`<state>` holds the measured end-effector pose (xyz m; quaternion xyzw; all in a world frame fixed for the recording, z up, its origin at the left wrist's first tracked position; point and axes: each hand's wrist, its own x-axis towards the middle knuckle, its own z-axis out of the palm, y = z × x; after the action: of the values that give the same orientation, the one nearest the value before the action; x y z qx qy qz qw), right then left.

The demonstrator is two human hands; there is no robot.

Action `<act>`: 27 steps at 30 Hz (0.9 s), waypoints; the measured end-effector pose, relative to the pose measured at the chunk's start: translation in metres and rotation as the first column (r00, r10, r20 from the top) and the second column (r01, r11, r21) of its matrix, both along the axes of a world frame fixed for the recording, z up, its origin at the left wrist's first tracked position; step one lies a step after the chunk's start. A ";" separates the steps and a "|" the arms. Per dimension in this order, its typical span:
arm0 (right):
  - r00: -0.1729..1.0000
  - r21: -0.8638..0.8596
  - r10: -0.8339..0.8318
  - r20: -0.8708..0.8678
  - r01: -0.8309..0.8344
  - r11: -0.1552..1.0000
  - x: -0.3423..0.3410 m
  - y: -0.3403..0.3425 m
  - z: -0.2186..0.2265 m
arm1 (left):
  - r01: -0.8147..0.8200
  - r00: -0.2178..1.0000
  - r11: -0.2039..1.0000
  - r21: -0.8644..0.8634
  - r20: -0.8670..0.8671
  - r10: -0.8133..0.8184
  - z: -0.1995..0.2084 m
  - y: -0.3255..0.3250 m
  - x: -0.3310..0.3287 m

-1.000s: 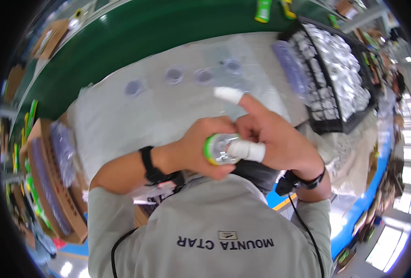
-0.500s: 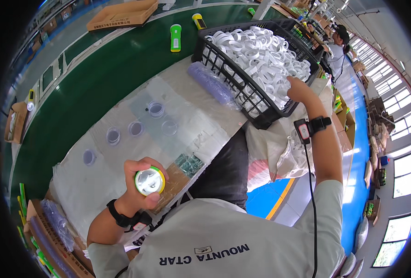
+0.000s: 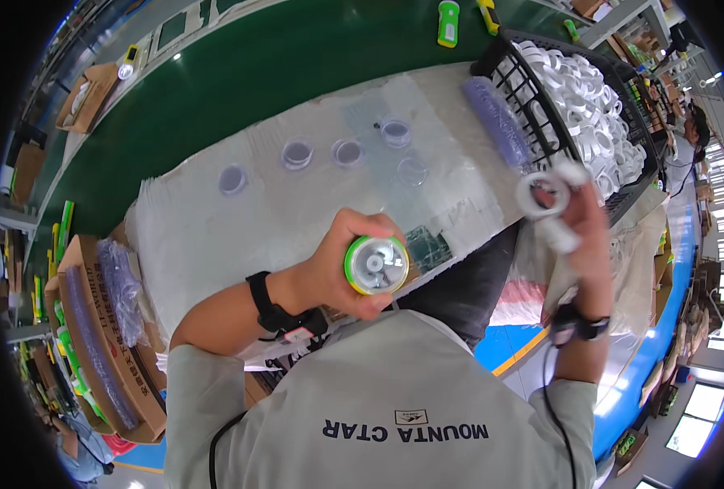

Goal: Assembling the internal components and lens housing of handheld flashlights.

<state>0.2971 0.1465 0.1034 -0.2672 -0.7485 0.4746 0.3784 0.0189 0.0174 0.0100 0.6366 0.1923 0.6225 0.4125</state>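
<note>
My left hand (image 3: 335,259) is wrapped round a flashlight (image 3: 377,266) with a green and yellow rim. Its round head and shiny reflector face up, and its body is hidden below. Over to the right, my right hand (image 3: 588,240) grips a few white plastic rings (image 3: 533,196), somewhat smeared by motion. It is just in front of a black plastic crate (image 3: 551,145) heaped with more white rings (image 3: 586,98). On the covered worktop beyond my left hand lie several clear round lens caps (image 3: 297,153), some apparently stacked.
A roll of clear purplish film (image 3: 496,122) lies against the crate. Green and yellow flashlights (image 3: 448,24) stand on the green conveyor belt (image 3: 240,106). At my left sits a cardboard box (image 3: 109,334) with plastic wrap. Other people are in the background.
My right hand has come out of the crate toward me with white rings in it. The view has turned, so the worktop appears shifted right; my left hand still holds the flashlight.
</note>
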 end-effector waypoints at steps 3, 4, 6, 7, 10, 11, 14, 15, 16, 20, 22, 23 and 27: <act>0.981 0.003 0.066 0.185 -0.068 0.998 -0.032 -0.012 -0.073 | 0.030 0.999 1.000 0.005 0.010 -0.030 0.000 0.007 0.001; 0.979 0.001 0.081 0.185 -0.083 0.997 -0.033 -0.009 -0.083 | 0.015 1.000 1.000 0.003 0.011 -0.015 -0.001 0.007 0.001; 0.878 0.336 -0.168 0.448 0.008 0.942 -0.030 -0.008 -0.094 | 0.043 0.998 0.999 0.000 0.047 -0.042 -0.003 0.004 0.003; 0.844 0.328 -0.185 0.503 0.011 0.945 -0.028 -0.008 -0.093 | 0.041 0.998 0.999 -0.004 0.041 -0.041 -0.003 0.003 0.002; 0.752 0.317 -0.211 0.625 0.003 0.948 -0.026 -0.008 -0.090 | 0.048 0.999 0.999 -0.001 0.023 -0.048 -0.002 0.004 0.000; 0.749 0.314 -0.209 0.629 0.002 0.950 -0.026 -0.009 -0.086 | 0.055 0.998 0.998 0.004 -0.001 -0.055 0.000 0.004 -0.001; 0.925 0.073 0.007 0.381 -0.038 0.997 -0.041 -0.013 -0.042 | 0.003 0.999 0.999 0.047 -0.044 -0.001 -0.005 0.005 -0.001; 0.971 0.099 0.074 0.226 -0.098 0.990 -0.047 -0.019 -0.024 | -0.001 0.999 0.999 0.045 -0.045 0.003 -0.004 0.006 -0.001; 0.965 0.104 0.184 0.187 -0.205 0.973 -0.061 -0.028 -0.007 | 0.025 1.000 0.999 0.036 -0.012 -0.024 -0.005 0.003 -0.001; 0.827 0.207 0.430 0.362 -0.521 0.828 -0.101 -0.062 0.042 | 0.008 1.000 0.992 0.127 -0.031 -0.004 -0.002 0.005 0.001; 0.799 0.208 0.445 0.405 -0.554 0.806 -0.110 -0.066 0.045 | 0.045 0.999 0.994 0.101 -0.003 -0.045 -0.005 0.006 0.000; 0.771 0.212 0.456 0.444 -0.585 0.782 -0.113 -0.068 0.045 | 0.024 1.000 0.992 0.122 -0.001 -0.024 -0.005 0.008 0.001; 0.785 0.288 0.403 0.470 -0.568 0.771 -0.120 -0.069 0.045 | 0.088 0.996 0.996 -0.002 -0.008 -0.088 -0.007 0.006 -0.001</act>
<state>0.1772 0.0772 0.1483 -0.0606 -0.9338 0.3260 0.1340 0.0184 0.0232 0.0033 0.6468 0.1664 0.6010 0.4391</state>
